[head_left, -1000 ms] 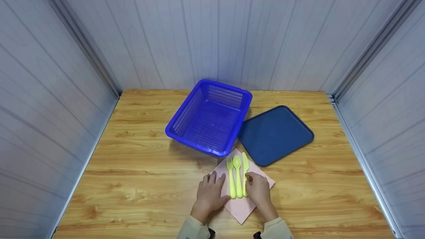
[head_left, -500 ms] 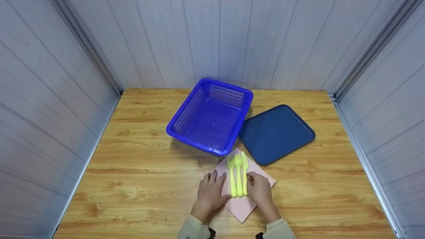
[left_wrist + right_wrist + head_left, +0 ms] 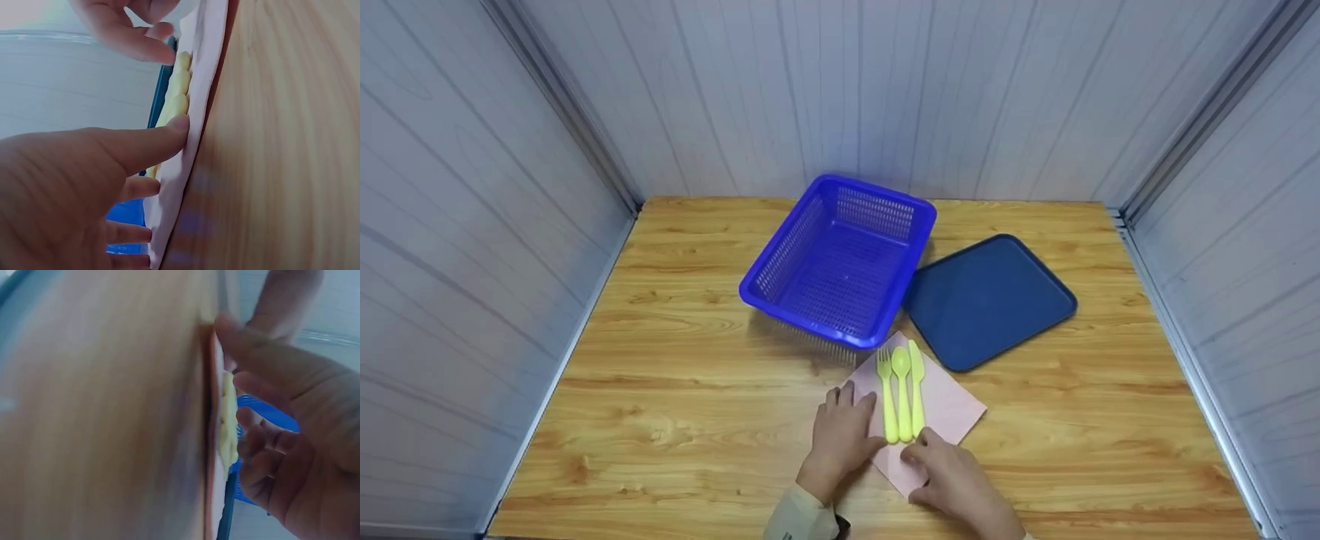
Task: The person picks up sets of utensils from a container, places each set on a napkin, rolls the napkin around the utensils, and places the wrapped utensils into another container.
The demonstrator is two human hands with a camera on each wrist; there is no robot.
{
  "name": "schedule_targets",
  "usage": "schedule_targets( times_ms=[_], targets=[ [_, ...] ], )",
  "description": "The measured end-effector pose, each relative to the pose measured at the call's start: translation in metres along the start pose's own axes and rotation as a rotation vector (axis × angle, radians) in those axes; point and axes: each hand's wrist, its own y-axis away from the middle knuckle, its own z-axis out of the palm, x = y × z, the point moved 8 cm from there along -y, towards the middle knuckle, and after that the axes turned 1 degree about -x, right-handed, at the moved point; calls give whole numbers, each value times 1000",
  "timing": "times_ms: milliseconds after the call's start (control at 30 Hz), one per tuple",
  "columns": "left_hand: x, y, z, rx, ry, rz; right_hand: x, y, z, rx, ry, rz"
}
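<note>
**Two hands at a pink napkin bearing yellow-green cutlery**

Nearest the wearer, the right hand (image 3: 952, 476) is lying over the near corner of the pink napkin (image 3: 952, 409), its fingers loosely bent and its fingertips sitting at the handle ends of the cutlery; whether they are pinching the napkin's edge or only touching it cannot be told from the pictures. Just to its left, the left hand (image 3: 844, 435) is resting flat on the napkin's left part with its fingers straight and slightly spread, gripping nothing, and its thumb is pressing against the handle of the plastic fork (image 3: 887, 397). The left wrist view is showing that thumb (image 3: 152, 143) laid against the rounded handle ends.

The napkin is lying as a diamond on the wooden table (image 3: 675, 390). On it the fork, the plastic spoon (image 3: 903, 394) and the plastic knife (image 3: 916, 386) are lying side by side, touching, in that order from left to right, with their heads pointing away from the person.

Beyond the napkin's far corner, the blue mesh basket (image 3: 840, 262) is standing upright and nearly touching that corner. To its right, the dark blue tray (image 3: 990, 300) is lying flat beside the basket, its near edge close to the napkin
</note>
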Motion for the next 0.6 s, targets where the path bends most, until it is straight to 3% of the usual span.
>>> schedule_targets(
  times_ms=[167, 267, 367, 600],
  targets=[
    [12, 0, -12, 109, -47, 62, -3, -1, -3, 111, 119, -92],
    [15, 3, -14, 138, -43, 86, -5, -2, -6, 181, 159, -133],
    [15, 7, -12, 110, 19, 89, -4, -4, -9, 235, 134, -143],
    [9, 16, -1, -27, 199, 83, -6, 1, -14, 313, 7, -190]
  ],
)
